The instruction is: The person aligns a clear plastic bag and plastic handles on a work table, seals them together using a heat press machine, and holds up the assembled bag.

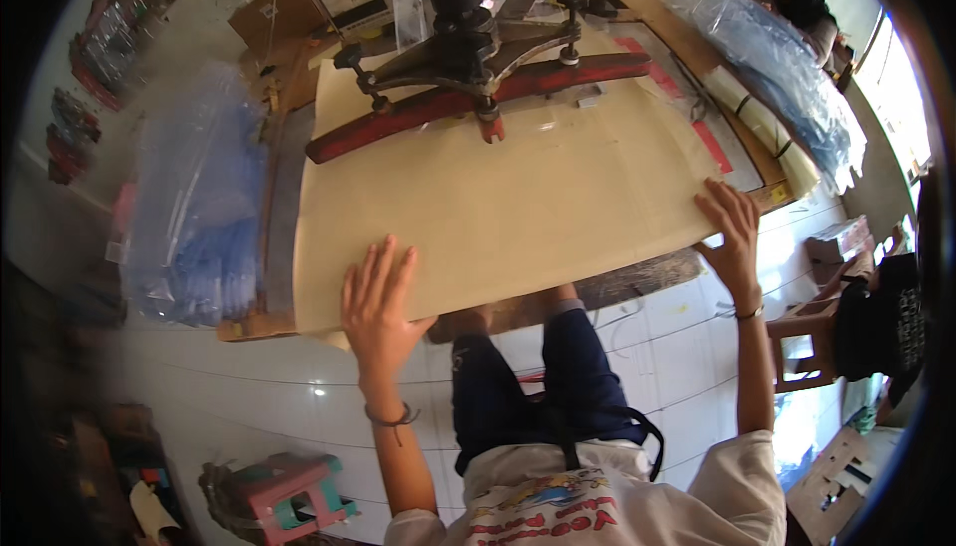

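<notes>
L hand (378, 297) flat, fingers splayed, pressed on beige sheet (498, 198) near edge | R hand (732, 232) fingers spread, sheet's R corner pinned to keep it flat | red press arm (468, 103) over sheet's far part

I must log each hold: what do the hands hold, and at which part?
Both hands lie flat on the cream sheet: left hand on its near edge, right hand at its right corner.

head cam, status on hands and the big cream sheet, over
Left hand flat on cream sheet, near edge. Right hand open at its right corner. Red squeegee bar rests across far side.
</notes>
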`<state>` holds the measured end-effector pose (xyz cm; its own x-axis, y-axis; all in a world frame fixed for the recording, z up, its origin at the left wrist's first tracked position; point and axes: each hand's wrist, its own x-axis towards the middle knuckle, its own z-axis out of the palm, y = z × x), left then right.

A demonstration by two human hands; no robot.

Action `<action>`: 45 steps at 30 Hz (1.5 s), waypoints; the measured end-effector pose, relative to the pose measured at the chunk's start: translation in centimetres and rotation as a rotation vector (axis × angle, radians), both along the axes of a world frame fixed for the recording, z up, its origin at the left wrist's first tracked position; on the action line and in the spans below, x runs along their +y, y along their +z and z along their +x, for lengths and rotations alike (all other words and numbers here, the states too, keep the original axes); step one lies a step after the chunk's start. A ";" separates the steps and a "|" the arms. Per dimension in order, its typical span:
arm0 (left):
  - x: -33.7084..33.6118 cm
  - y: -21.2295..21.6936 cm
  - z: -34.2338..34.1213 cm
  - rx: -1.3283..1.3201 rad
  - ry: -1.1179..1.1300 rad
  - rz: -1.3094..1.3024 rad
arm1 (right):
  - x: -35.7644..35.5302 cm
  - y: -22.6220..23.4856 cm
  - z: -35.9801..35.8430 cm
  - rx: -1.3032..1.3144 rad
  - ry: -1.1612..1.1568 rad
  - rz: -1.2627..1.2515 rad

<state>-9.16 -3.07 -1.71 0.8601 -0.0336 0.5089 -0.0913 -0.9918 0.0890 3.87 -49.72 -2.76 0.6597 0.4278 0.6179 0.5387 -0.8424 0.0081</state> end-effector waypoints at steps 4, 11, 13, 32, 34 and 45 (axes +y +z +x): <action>-0.1 -0.2 -0.3 0.004 0.013 -0.025 | -0.7 -1.7 1.6 -0.195 0.043 0.029; -0.2 0.1 -0.6 0.016 0.022 -0.043 | -0.3 -2.7 1.0 -0.175 -0.002 0.070; -0.2 0.1 -0.4 0.008 0.020 -0.054 | -0.2 -2.5 0.9 -0.163 -0.004 0.080; -0.2 0.3 -0.7 -0.027 0.003 -0.101 | 0.0 -3.0 0.3 -0.138 -0.061 0.100; 0.0 0.4 -0.7 -0.026 0.007 -0.097 | 0.3 -3.0 0.4 -0.132 -0.056 0.105; 0.0 0.5 -0.6 -0.032 0.002 -0.090 | 0.4 -3.0 0.4 -0.139 -0.061 0.112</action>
